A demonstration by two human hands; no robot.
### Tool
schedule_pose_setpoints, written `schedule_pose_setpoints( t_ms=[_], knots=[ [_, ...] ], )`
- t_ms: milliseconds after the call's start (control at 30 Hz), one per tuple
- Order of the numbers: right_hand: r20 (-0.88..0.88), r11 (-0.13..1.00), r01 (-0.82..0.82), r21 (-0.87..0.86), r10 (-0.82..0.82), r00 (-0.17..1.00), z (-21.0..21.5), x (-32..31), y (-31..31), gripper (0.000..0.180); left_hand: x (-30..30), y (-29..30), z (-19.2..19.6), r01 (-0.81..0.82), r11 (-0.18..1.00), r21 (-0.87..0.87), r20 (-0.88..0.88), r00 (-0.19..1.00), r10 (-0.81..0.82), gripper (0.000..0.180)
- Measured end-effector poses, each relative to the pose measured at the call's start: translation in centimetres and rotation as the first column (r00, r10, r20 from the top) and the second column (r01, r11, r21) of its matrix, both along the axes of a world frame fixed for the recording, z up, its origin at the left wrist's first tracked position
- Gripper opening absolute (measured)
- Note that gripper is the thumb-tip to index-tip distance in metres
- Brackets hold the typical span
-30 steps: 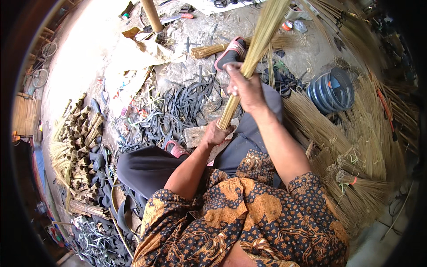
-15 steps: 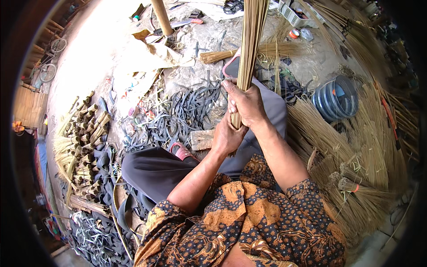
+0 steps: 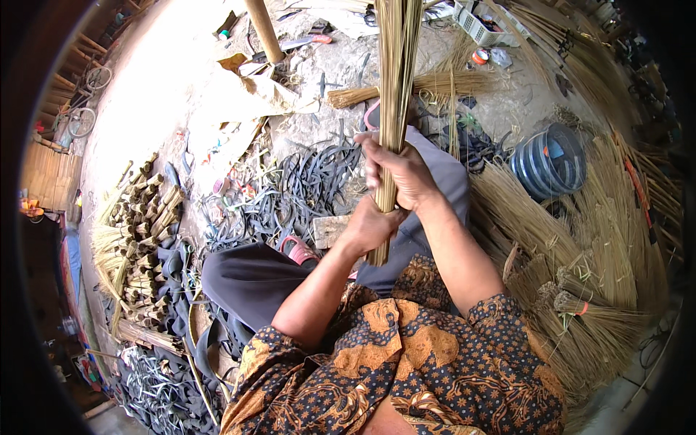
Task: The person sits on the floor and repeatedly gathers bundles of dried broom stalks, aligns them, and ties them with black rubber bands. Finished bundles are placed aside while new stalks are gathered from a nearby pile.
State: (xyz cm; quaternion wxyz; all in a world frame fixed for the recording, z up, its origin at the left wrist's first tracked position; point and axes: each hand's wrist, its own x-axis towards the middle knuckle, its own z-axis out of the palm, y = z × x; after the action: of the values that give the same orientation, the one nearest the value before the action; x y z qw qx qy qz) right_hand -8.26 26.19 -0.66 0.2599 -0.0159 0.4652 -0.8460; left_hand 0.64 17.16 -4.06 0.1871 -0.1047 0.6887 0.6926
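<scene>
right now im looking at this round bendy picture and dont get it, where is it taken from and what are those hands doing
There is no machine here: these are a person's two bare hands. The view comes from the left of two wide fisheye cameras worn on the head, looking down, so straight edges bend near the rim.

The left hand grips a long bundle of thin tan stalks near its lower end. The right hand touches it just above; how firmly is hard to tell.

On the ground lie a tangle of flat dark strips and a blue ribbed plastic container. Short tan bundles are heaped at left, long tan stalks at right.
</scene>
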Motion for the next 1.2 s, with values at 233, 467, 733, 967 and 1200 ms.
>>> schedule_pose_setpoints(
  t_ms=[233, 467, 733, 967, 1200],
  knots=[
    [0.006, 0.991, 0.012, 0.135, -0.013, 1.0, -0.4, -0.5, 0.9, 0.021, -0.1, 0.4, -0.5, -0.039, 0.999, -0.024, -0.077, 0.996, 0.037, 0.016],
    [0.154, 0.992, -0.097, -0.079, 0.108, 0.982, -2.1, -1.2, 1.3, 0.038, 0.1, -0.6, -1.0, 0.06, 0.981, 0.185, 0.038, 0.997, -0.069, 0.022],
    [0.184, 0.998, -0.068, -0.013, 0.069, 0.981, -3.5, -0.7, 0.1, 0.033, -0.1, -1.6, -1.5, 0.125, 0.99, 0.058, 0.152, 0.979, -0.133, 0.025],
    [0.204, 0.999, -0.004, 0.038, -0.004, 0.979, -4.5, -1.1, -2.1, 0.023, -0.2, -2.9, -3.3, 0.025, 0.978, -0.209, 0.036, 0.999, -0.017, 0.024],
    [0.157, 0.992, 0.0, 0.128, -0.021, 0.987, -4.0, -2.0, -5.5, 0.033, -0.9, -5.8, -2.4, -0.066, 0.956, -0.285, -0.056, 0.997, 0.053, 0.021]
  ],
)
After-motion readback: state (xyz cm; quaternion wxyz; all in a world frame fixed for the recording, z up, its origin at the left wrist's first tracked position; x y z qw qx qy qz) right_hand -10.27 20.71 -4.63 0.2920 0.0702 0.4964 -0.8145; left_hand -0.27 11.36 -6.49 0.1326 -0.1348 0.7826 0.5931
